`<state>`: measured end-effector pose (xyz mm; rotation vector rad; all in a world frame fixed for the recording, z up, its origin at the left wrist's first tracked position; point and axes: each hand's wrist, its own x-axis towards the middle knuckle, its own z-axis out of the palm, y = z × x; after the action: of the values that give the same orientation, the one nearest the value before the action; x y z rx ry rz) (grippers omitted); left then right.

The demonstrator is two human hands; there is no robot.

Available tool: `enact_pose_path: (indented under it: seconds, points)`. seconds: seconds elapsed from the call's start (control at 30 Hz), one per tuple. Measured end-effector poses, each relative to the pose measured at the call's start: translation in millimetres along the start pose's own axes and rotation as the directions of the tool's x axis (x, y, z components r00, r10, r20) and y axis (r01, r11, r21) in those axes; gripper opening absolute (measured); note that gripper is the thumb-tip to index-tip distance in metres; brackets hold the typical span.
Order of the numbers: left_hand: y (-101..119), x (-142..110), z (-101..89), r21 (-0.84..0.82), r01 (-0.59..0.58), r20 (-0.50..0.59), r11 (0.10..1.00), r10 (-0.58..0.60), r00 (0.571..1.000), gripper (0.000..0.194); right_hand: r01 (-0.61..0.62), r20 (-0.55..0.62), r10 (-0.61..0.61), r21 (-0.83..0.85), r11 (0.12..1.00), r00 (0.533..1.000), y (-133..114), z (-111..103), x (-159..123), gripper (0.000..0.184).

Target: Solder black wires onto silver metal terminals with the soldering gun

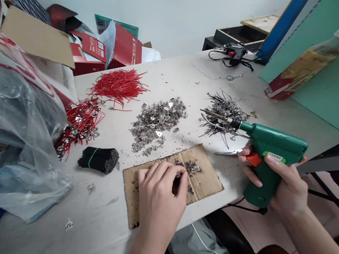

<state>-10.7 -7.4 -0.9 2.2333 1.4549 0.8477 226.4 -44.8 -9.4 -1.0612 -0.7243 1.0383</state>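
My right hand [284, 182] grips a green soldering gun [271, 145] with an orange trigger, a finger near the trigger. Its metal tip and a curved feed tube point left, over a pile of black wires with metal terminals [226, 110]. My left hand [163, 191] rests on a scorched piece of cardboard [211, 184], thumb and forefinger pinched on what looks like a thin black wire [179, 174], mostly hidden by the fingers. Just right of these fingertips, a small metal terminal [196, 168] lies on the cardboard.
Loose metal terminals [158, 120] are heaped mid-table. Red wires [120, 85], red wires with terminals [80, 123] and a banded black wire bundle [98, 159] lie left. Pliers [227, 153] lie beside the cardboard. A plastic bag [14, 112] stands left; a bottle [309, 63] is at right.
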Motion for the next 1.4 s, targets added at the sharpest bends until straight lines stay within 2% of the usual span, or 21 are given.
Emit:
enact_pose_path:
  seconds: [0.43, 0.7, 0.8, 0.9, 0.97, 1.07, 1.17, 1.3, 1.4]
  points:
    - [0.6, -0.3, 0.8, 0.01, 0.003, 0.017, 1.0, -0.004, 1.0, 0.013, 0.002, 0.02, -0.003, 0.045, 0.999, 1.0, -0.9, -3.0, 0.3, 0.022]
    - [1.7, 0.1, 0.4, 0.009, 0.001, 0.019, 1.0, -0.002, 1.0, 0.014, -0.03, -0.01, 0.031, 0.079, 0.996, 0.999, -0.5, -3.7, 0.5, 0.021]
    - [3.0, -4.5, -1.9, 0.006, -0.044, -0.061, 0.999, 0.044, 0.997, 0.01, -0.039, -0.043, 0.044, 0.109, 0.993, 0.998, -0.5, -3.6, 0.1, 0.021]
    - [5.5, -8.8, -8.3, 0.047, -0.151, -0.177, 0.987, 0.157, 0.972, 0.008, -0.061, -0.075, 0.075, 0.174, 0.983, 0.994, -0.3, -4.0, 0.6, 0.023]
    - [9.5, -5.1, -14.5, 0.094, -0.178, -0.196, 0.979, 0.194, 0.961, 0.008, -0.063, -0.095, 0.089, 0.245, 0.967, 0.992, 0.8, -4.0, 1.5, 0.024]
    - [21.9, 19.4, -20.9, 0.124, -0.135, -0.163, 0.983, 0.155, 0.974, 0.007, -0.05, -0.117, 0.092, 0.322, 0.945, 0.989, 3.3, -1.9, 2.3, 0.021]
    - [40.5, 64.6, -12.9, 0.122, -0.103, -0.12, 0.987, 0.118, 0.986, 0.007, -0.018, -0.149, 0.075, 0.351, 0.936, 0.986, 2.7, 2.0, 0.2, 0.02]
    - [61.6, 126.7, 23.0, 0.065, -0.042, -0.007, 0.997, 0.042, 0.999, 0.011, -0.01, -0.18, 0.092, 0.413, 0.911, 0.979, -14.2, 0.8, -3.6, 0.025]
    - [69.2, 153.0, 51.6, 0.06, -0.071, 0.058, 0.996, 0.068, 0.996, 0.008, 0.033, -0.257, 0.109, 0.492, 0.87, 0.96, -33.8, -6.6, -2.6, 0.026]
